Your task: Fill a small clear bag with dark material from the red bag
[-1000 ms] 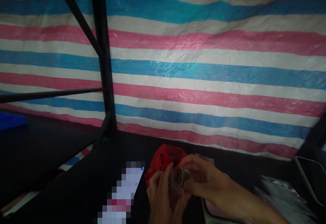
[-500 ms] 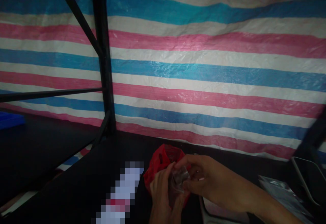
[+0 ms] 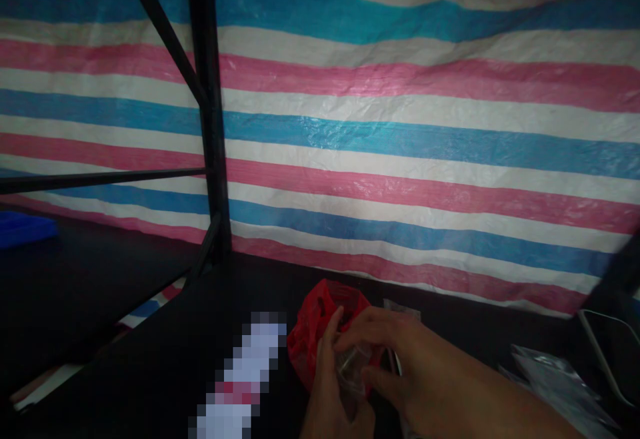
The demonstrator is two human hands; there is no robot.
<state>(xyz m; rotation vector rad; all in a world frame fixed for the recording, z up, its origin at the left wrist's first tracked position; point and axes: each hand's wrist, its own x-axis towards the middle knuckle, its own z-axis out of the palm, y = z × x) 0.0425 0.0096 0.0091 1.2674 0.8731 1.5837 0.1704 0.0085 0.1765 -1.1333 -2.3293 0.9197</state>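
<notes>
A single head-worn view looks forward and slightly down. A striped tarp (image 3: 400,126) fills most of the frame at middle distance, with a black rack post (image 3: 213,112) at upper left. The dark surface (image 3: 165,359) lies close along the bottom edge.

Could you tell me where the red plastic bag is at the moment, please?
In the head view, the red plastic bag sits low and centre on the dark table, just behind both hands.

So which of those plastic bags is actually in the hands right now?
The small clear bag, pinched between the left hand and right hand. The red bag sits behind them; the clear bags lie off right.
</notes>
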